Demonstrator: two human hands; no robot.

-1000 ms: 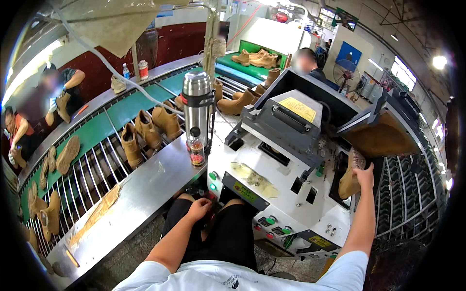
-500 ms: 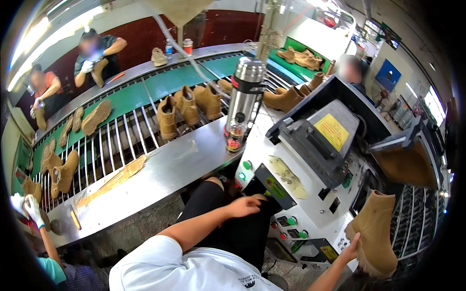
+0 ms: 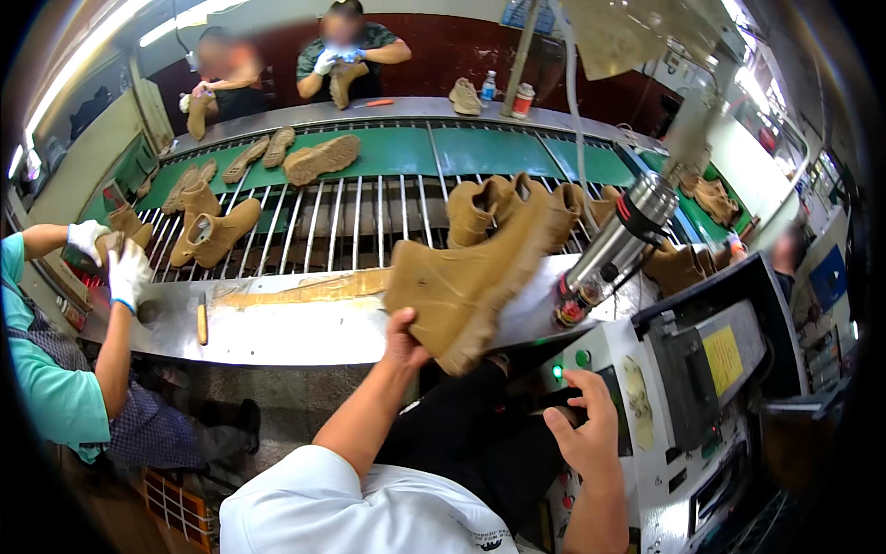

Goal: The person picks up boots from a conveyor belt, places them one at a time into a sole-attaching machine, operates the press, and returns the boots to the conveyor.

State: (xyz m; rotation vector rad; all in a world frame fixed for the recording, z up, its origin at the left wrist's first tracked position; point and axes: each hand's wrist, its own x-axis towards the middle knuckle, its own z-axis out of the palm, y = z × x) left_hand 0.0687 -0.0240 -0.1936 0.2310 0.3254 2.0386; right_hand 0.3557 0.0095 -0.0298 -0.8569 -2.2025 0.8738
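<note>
Now the tan ankle boot (image 3: 461,291) has changed sides. Half a second ago it was in the right hand, out beside the press machine (image 3: 660,480); at present the left hand (image 3: 403,340) has it alone, thumb on the near face of the upper, fingers mostly hidden behind. Boot is raised in front of the wearer, before the near edge of the steel bench (image 3: 268,343), tilted, lugged sole turned to the right. Slight blur on it.

Right hand (image 3: 588,420): empty, fingers spread, thumb well apart, just beside the lit green button (image 3: 557,372). From where I stand, cannot tell whether a fingertip meets the panel.

Upshot, as I judge it: the piece is clear of the machine and on the conveyor side, one hand carrying it, the other unloaded. View has swung left along with it.

About the held boot: standing boots (image 3: 469,214) just behind it on the roller conveyor (image 3: 355,217), partly covered by it; steel thermos (image 3: 635,214) to its right at the bench end; yellow-handled tool (image 3: 202,319) lying on the bench, further left. Co-worker in a teal shirt (image 3: 55,369) at far left, white-gloved hands on a piece of footwear.
</note>
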